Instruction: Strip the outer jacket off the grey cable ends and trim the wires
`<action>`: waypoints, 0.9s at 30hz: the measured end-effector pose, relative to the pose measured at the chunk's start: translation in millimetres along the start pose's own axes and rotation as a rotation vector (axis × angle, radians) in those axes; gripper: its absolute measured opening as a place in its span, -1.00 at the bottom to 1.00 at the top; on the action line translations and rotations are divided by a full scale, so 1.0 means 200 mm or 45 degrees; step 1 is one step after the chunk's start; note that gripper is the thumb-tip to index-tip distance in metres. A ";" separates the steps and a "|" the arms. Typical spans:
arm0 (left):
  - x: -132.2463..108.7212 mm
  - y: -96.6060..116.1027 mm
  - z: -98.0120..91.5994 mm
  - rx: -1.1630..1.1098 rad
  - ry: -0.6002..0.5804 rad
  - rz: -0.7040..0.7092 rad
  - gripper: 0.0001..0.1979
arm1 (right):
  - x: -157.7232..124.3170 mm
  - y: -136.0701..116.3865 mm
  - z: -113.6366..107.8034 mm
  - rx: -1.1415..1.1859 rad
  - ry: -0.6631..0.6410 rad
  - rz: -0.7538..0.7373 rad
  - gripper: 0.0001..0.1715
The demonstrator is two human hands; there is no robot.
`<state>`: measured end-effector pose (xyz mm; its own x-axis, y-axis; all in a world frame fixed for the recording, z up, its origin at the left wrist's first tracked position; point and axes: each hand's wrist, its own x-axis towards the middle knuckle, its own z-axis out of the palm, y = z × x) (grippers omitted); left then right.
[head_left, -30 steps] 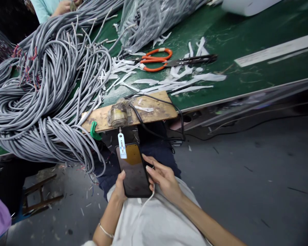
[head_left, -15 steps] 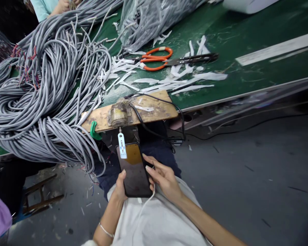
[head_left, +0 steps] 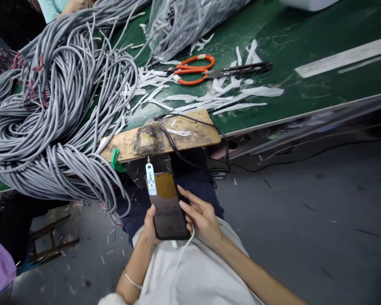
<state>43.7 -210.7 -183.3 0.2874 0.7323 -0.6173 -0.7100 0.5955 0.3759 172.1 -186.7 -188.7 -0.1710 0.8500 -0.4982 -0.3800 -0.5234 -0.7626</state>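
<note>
A dark smartphone (head_left: 168, 207) rests over my lap, with a white cable running from its lower end. My left hand (head_left: 150, 228) grips its left edge, thumb on the screen's side. My right hand (head_left: 200, 217) is curled against the right edge, fingers bent toward the screen. Just above the phone a small white-and-blue tag (head_left: 150, 179) hangs from a worn metal fixture (head_left: 147, 141) mounted on a wooden board (head_left: 190, 134).
A big heap of grey cables (head_left: 51, 106) covers the left of the green table (head_left: 305, 38). Orange-handled scissors (head_left: 209, 70) lie among white strips (head_left: 216, 95). A clear bag of cables (head_left: 184, 21) sits behind. Another person's sleeve (head_left: 52, 8) shows top left. Grey floor to the right.
The phone and both hands have shifted slightly up and right in view; the grip stays the same.
</note>
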 end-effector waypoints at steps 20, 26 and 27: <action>0.02 0.04 0.04 -0.005 0.031 0.018 -0.36 | 0.02 -0.05 0.00 -0.061 -0.087 0.037 -0.18; 0.04 0.03 0.00 -0.005 0.112 0.047 -0.39 | 0.03 -0.04 -0.01 -0.008 -0.085 0.003 -0.19; 0.04 0.03 0.00 -0.004 0.122 0.057 -0.41 | 0.03 -0.04 -0.01 -0.004 -0.088 -0.001 -0.19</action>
<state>42.2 -201.9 -185.8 0.1924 0.7234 -0.6631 -0.7228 0.5615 0.4029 176.1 -177.0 -187.6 -0.2331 0.8523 -0.4683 -0.3775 -0.5231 -0.7641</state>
